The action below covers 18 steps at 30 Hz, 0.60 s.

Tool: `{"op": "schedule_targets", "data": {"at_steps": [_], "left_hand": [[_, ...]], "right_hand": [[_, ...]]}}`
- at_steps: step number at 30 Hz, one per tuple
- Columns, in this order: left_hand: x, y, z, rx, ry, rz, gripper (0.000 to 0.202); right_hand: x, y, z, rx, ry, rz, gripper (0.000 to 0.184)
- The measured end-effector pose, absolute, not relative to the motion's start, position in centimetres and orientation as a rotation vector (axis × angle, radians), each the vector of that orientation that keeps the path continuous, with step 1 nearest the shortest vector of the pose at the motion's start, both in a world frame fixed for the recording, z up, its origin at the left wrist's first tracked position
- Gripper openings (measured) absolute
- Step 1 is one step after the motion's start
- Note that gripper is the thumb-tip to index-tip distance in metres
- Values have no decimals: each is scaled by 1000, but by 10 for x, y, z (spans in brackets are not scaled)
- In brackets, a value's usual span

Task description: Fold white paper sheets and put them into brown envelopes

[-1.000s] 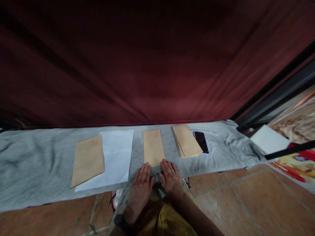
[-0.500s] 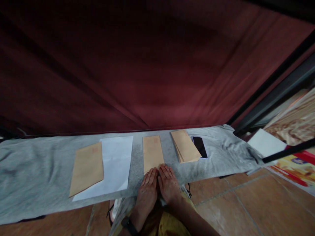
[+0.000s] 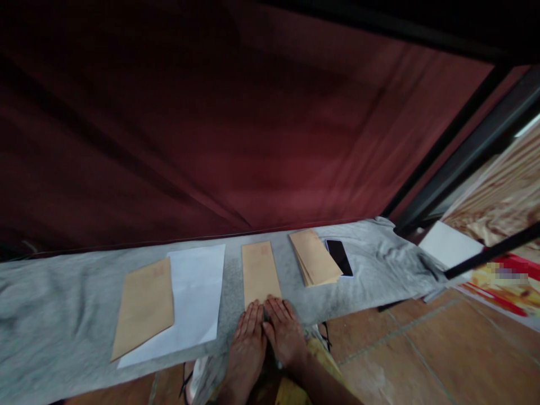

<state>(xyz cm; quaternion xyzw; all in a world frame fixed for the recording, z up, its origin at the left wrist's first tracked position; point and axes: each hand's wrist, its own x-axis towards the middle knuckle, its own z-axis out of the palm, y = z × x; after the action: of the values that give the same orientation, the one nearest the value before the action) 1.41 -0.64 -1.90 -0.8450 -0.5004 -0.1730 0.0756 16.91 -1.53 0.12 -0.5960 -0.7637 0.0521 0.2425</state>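
A brown paper envelope (image 3: pixel 259 273) lies flat on the grey cloth (image 3: pixel 337 295) in front of me. My left hand (image 3: pixel 248 340) rests on its near end with the fingers stretched out flat. Beside it, my right hand (image 3: pixel 286 333) lies palm down on the same end, fingers extended too. The fingers hide the envelope's near edge. To the right, several brown envelopes (image 3: pixel 314 256) are stacked in a slight fan. On the left, another brown envelope (image 3: pixel 145 301) partly covers white paper sheets (image 3: pixel 198 298).
A dark phone (image 3: pixel 340 257) lies against the right-hand stack. Behind the cloth hangs a dark red curtain (image 3: pixel 253 157), with black metal bars (image 3: pixel 447 146) to the right. A white box (image 3: pixel 449 244) and a colourful carton (image 3: pixel 502 281) stand by the tiled floor (image 3: pixel 400 360).
The view has tilted and shifted slightly, so the things on the cloth appear lower. Both hands stay flat on the envelope's near end, with the right thumb now reaching toward the left hand.
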Motion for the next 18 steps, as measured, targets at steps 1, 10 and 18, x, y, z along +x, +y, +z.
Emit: {"op": "schedule_targets", "data": {"at_steps": [1,10,18], "left_hand": [[12,-7,-18,-2524,-1521,-536,58],[6,-5,-2,-2567,-1670,-578,48],[20,26,19,-2500,-2155,-899,40]], "right_hand": [[170,-15,0,-1639,-2091,133,48],[179,-19,2,-1730,-2053,154,47],[174,-14,6,-1808,-2028,209,48]]}}
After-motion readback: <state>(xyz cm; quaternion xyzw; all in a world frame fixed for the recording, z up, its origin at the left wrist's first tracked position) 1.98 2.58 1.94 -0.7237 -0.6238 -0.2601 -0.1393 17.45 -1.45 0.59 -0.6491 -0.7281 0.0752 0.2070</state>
